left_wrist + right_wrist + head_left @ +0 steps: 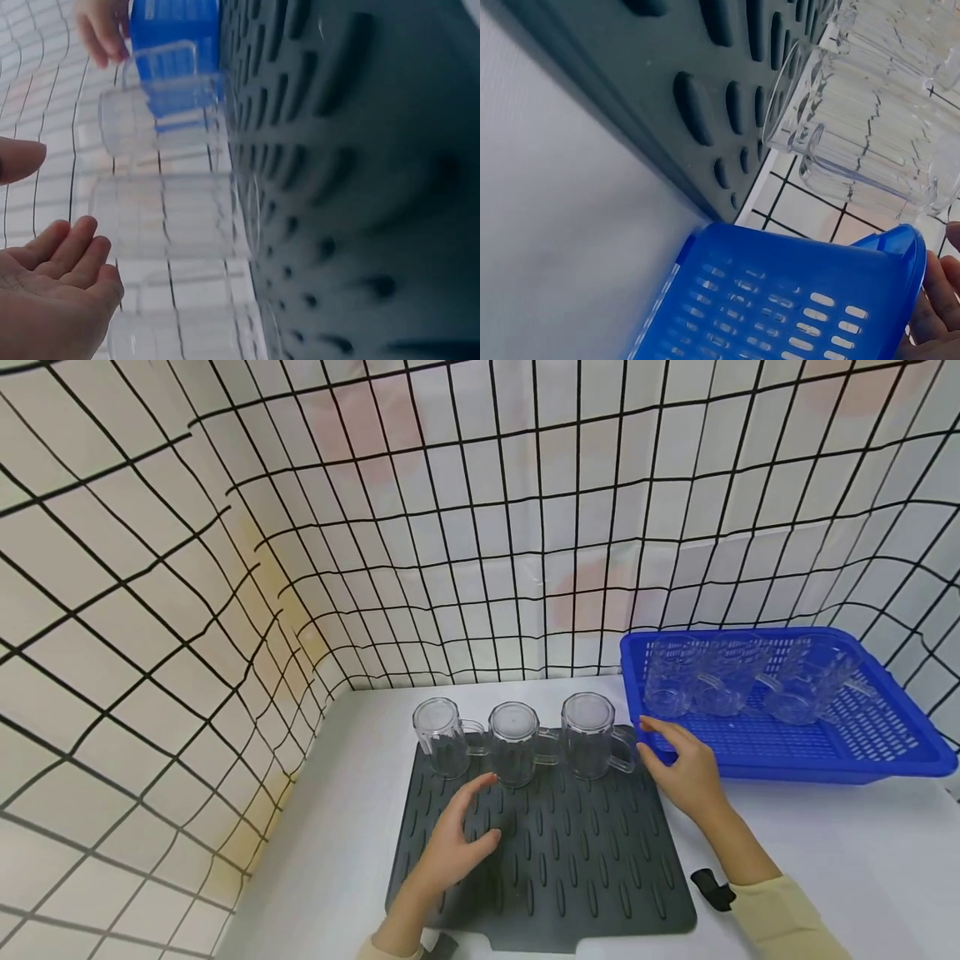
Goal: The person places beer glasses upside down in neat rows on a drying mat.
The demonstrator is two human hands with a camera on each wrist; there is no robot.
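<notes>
Three clear glass mugs stand bottom up in a row along the far edge of a dark grey ridged mat (558, 877): the left mug (447, 747), the middle mug (513, 747) and the right mug (587, 739), handles pointing right. My left hand (450, 846) hovers over the mat just in front of the middle mug, thumb and fingers spread, holding nothing. Beside the right mug's handle, at the near left corner of a blue plastic basket (795, 767), is my right hand (692, 777). Its thumb and fingers are apart and hold nothing; whether they touch the basket rim I cannot tell.
Several more glass mugs (723, 681) stand inside the basket at the back right. Black wire grid panels (480, 552) rise behind and on the left of the white table (322, 827). A black strap (712, 889) is at my right wrist.
</notes>
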